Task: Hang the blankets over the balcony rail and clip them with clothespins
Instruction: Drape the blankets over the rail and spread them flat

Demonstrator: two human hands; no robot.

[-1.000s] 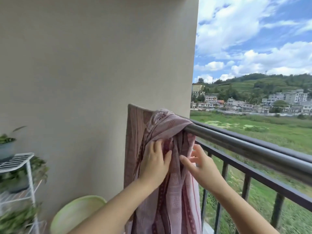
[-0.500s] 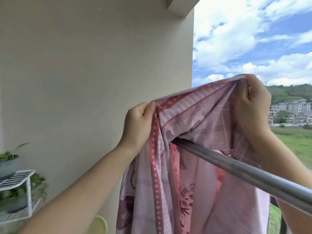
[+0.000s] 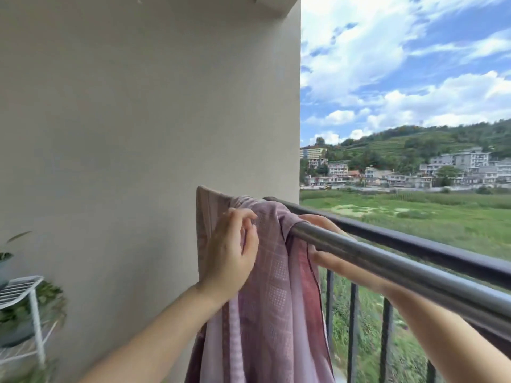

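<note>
A pink and mauve patterned blanket (image 3: 271, 308) hangs bunched over the left end of the metal balcony rail (image 3: 387, 261), close to the wall. My left hand (image 3: 231, 252) rests against the blanket's near face just below the rail, thumb and fingers pinching a fold near the top. My right hand (image 3: 322, 244) reaches under and behind the rail, fingers on the blanket's right edge; the rail hides most of it. No clothespins are in view.
A plain beige wall (image 3: 138, 134) closes the left side. A white wire rack (image 3: 25, 297) with potted plants stands at the lower left. Dark vertical bars (image 3: 354, 327) run below the rail; beyond lie green fields and buildings.
The blanket was lifted and spread high above the rail between both hands half a second ago; it has dropped back onto the rail, bunched, and both hands have come down to rail height.
</note>
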